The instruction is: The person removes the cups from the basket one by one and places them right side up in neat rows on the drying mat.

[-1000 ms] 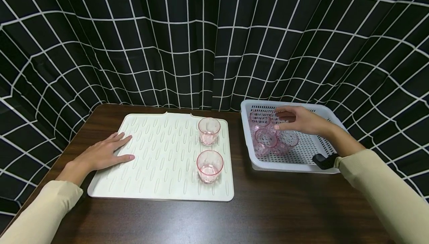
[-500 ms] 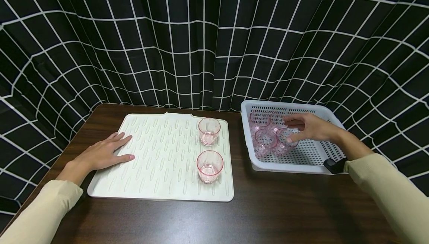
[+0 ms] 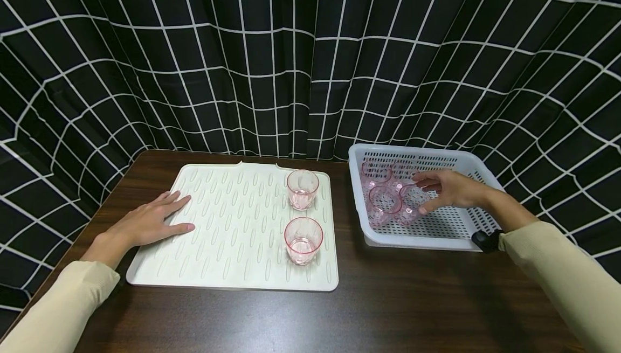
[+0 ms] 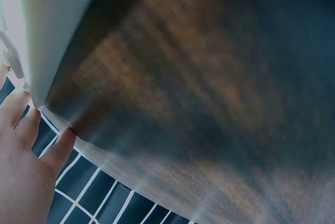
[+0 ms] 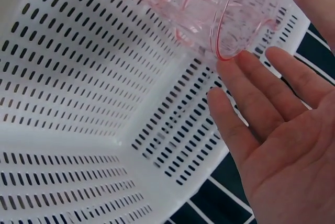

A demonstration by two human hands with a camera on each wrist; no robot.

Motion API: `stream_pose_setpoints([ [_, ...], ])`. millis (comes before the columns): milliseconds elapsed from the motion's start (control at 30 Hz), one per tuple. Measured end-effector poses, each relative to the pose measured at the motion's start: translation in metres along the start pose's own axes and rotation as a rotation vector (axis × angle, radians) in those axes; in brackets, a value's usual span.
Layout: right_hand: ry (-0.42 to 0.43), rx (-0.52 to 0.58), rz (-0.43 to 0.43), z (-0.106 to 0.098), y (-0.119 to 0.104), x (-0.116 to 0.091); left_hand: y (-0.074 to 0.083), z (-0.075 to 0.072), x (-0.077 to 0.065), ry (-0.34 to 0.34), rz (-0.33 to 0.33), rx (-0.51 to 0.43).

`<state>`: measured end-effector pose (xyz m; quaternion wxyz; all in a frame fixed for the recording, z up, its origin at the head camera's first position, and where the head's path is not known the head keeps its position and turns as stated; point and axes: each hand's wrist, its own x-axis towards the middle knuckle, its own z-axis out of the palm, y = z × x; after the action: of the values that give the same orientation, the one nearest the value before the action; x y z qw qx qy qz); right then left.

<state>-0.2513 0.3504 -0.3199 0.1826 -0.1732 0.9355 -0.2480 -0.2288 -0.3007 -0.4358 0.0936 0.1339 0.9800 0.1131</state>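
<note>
My left hand (image 3: 150, 221) rests with spread fingers on the left edge of the white drying mat (image 3: 233, 229). Its fingertips appear at the mat's edge in the left wrist view. On the mat's right side stand two pink-rimmed clear glasses, one behind (image 3: 303, 190) and one in front (image 3: 303, 240). My right hand (image 3: 451, 188) is over the white plastic basket (image 3: 436, 241), beside several similar glasses. In the right wrist view its fingers are extended near the rim of a pink glass (image 5: 204, 9), thumb apart. Whether the fingertips touch that rim cannot be told.
The mat and basket stand side by side on a dark wooden table (image 3: 233, 320), a strip of wood between them. The glasses crowd the basket's left half. A black curtain with white grid lines (image 3: 271, 73) hangs behind and around the table.
My right hand has moved right and slightly toward me within the basket, from the back glasses to beside the front right one. The left hand, mat and its glasses stay still.
</note>
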Motion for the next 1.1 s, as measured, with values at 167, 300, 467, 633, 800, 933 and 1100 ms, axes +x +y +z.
stream_pose_setpoints([
  [167, -0.014, -0.015, -0.021, 0.002, 0.000, 0.001, 0.000, 0.001, 0.000, 0.002, -0.002, 0.000],
  [300, -0.017, -0.059, -0.039, 0.005, 0.000, 0.003, 0.000, 0.001, 0.000, 0.005, -0.002, 0.000],
  [467, -0.037, -0.097, -0.011, 0.007, -0.002, 0.007, 0.000, 0.000, 0.000, 0.005, -0.001, -0.001],
  [633, -0.048, -0.068, 0.027, 0.007, -0.005, 0.007, 0.002, -0.001, -0.001, 0.007, -0.001, -0.013],
  [800, -0.045, -0.096, 0.019, 0.005, -0.006, 0.006, 0.003, -0.001, -0.001, 0.010, 0.003, -0.015],
  [933, -0.012, -0.138, -0.002, 0.000, -0.008, 0.004, 0.003, -0.001, -0.001, 0.010, 0.004, -0.017],
  [1100, 0.055, -0.141, -0.008, -0.009, -0.014, -0.002, 0.003, -0.001, -0.001, 0.008, 0.007, -0.016],
])
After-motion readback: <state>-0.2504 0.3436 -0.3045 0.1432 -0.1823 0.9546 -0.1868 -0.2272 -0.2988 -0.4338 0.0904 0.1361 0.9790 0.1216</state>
